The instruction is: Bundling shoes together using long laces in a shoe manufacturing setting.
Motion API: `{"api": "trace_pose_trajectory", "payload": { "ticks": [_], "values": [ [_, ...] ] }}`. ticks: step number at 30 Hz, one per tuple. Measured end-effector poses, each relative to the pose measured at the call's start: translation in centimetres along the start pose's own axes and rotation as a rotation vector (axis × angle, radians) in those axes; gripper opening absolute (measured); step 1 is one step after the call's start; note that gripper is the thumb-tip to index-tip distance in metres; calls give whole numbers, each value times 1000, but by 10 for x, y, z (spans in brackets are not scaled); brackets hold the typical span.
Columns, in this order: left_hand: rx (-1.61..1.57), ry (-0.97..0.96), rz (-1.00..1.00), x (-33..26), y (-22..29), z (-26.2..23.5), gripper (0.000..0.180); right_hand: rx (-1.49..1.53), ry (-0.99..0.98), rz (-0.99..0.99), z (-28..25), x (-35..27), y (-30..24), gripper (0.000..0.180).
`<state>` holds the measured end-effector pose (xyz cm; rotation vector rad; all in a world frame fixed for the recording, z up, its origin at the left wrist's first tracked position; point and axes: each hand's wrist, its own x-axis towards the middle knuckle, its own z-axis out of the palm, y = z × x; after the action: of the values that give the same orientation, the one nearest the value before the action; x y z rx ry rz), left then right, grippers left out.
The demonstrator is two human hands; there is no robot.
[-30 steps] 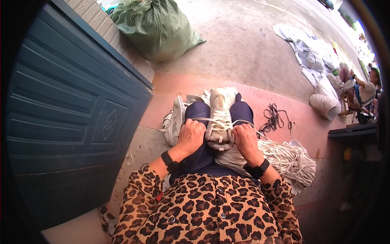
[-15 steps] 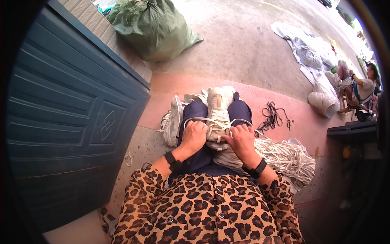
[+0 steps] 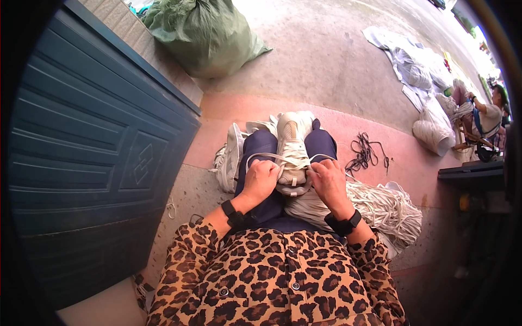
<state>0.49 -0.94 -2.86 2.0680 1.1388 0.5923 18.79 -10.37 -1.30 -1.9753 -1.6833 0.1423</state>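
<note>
Between my knees rests a light beige sneaker, toe pointing away from me and heel with its pull tab toward me. A cream shoelace is threaded across its tongue and arcs out to both sides. My left hand is closed at the collar's left side, pinching one end of the lace. At the right side of the collar, my right hand has its fingers bent around the other end. The fingertips of both hands are partly hidden against the shoe.
More pale sneakers stand by my left leg. A thick bundle of white laces lies by my right thigh, with tangled black laces beyond. A green sack, a blue door and a seated person are around me.
My right hand has curled its fingers in and lowered slightly, its thumb no longer stretched over the heel. The heel collar shows more openly. My left hand has hardly moved.
</note>
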Motion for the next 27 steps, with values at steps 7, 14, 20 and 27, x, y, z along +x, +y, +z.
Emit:
{"api": "trace_pose_trajectory", "payload": {
  "ticks": [7,14,20,27],
  "values": [
    [411,130,285,-9,23,-10,15,-105,-39,-11,7,-2,6,12],
    [254,-19,232,6,-10,-22,12,69,-7,-54,12,2,28,3],
    [343,-38,568,7,-8,-28,17,45,25,-178,7,2,22,11],
    [761,-75,744,2,15,-24,15,-340,-136,-445,-10,8,4,15]
  ]
}}
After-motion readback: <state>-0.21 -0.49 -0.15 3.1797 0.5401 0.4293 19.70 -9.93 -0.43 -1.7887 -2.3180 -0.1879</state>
